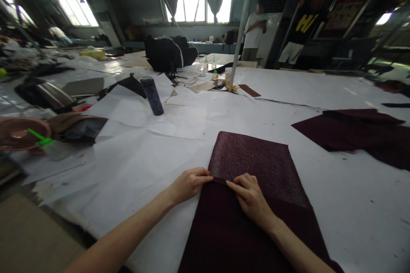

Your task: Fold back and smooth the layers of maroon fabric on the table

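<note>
A dark maroon piece of fabric (224, 230) lies on the white table in front of me. Its far part is a speckled, greyish-looking panel (256, 162), and a narrow folded strip (220, 180) runs across where that panel begins. My left hand (190, 183) pinches the strip's left end at the fabric's left edge, thumb and fingers pressed together. A short way to the right, my right hand (251, 198) has its fingers curled, with the fingertips gripping the same fold. The wrist and forearm on that side rest over the fabric and hide part of it.
More maroon fabric (355, 132) lies at right. White paper sheets (137, 158) and a dark patterned cylinder (152, 96) are at left, near a pink fan (24, 133) and a green-nozzled bottle (56, 148). A metal pole (242, 30) rises mid-table; two people stand beyond.
</note>
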The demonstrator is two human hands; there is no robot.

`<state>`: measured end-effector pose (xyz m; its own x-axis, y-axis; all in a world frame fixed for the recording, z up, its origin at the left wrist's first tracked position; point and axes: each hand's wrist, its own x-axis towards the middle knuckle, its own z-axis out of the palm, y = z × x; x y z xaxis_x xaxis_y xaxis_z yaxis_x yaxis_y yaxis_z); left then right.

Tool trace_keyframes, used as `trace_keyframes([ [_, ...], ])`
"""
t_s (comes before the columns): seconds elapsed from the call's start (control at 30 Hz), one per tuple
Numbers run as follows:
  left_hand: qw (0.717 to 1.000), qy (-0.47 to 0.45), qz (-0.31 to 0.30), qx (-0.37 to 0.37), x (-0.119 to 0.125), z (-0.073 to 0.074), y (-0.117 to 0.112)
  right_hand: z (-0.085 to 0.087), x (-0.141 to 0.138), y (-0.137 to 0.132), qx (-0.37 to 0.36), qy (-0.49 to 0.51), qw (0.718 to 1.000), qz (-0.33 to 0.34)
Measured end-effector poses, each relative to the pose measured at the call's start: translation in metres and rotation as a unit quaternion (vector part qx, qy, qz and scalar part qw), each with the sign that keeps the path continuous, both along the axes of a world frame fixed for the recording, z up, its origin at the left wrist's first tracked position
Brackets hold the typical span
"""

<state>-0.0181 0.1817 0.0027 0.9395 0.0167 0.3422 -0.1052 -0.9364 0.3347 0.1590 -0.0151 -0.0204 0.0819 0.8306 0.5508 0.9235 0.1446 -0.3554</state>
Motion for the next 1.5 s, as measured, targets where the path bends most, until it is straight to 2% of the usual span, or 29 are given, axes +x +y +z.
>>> trace_keyframes([
  [0.2, 0.989, -0.054, -0.028, 0.132, -0.001, -0.003, 0.001, 0.002, -0.003, -0.002, -0.020, -0.041, 0.999, -0.003],
  [0.33, 0.982, -0.063, -0.038, 0.176, -0.001, -0.005, 0.000, 0.002, -0.003, -0.003, -0.023, -0.064, 0.998, -0.008],
  [0.87, 0.978, -0.046, -0.059, 0.194, -0.001, -0.003, 0.002, 0.001, -0.006, -0.002, -0.024, -0.084, 0.996, -0.015],
  [1.13, 0.971, -0.009, -0.065, 0.231, -0.003, -0.003, 0.001, 0.002, -0.007, -0.003, -0.032, -0.079, 0.996, -0.006],
  [1.23, 0.968, 0.001, -0.057, 0.244, -0.009, 0.004, 0.000, 0.002, -0.008, -0.002, -0.034, -0.081, 0.996, -0.007],
  [1.33, 0.967, -0.010, -0.008, 0.254, -0.014, 0.019, -0.008, 0.002, -0.008, -0.002, -0.039, -0.087, 0.995, -0.011],
  [1.43, 0.967, -0.039, 0.046, 0.248, -0.010, 0.033, -0.026, 0.001, -0.008, -0.002, -0.041, -0.092, 0.995, -0.014],
  [1.5, 0.968, -0.017, 0.050, 0.246, -0.003, 0.035, -0.041, 0.000, -0.009, -0.002, -0.041, -0.095, 0.995, -0.016],
])
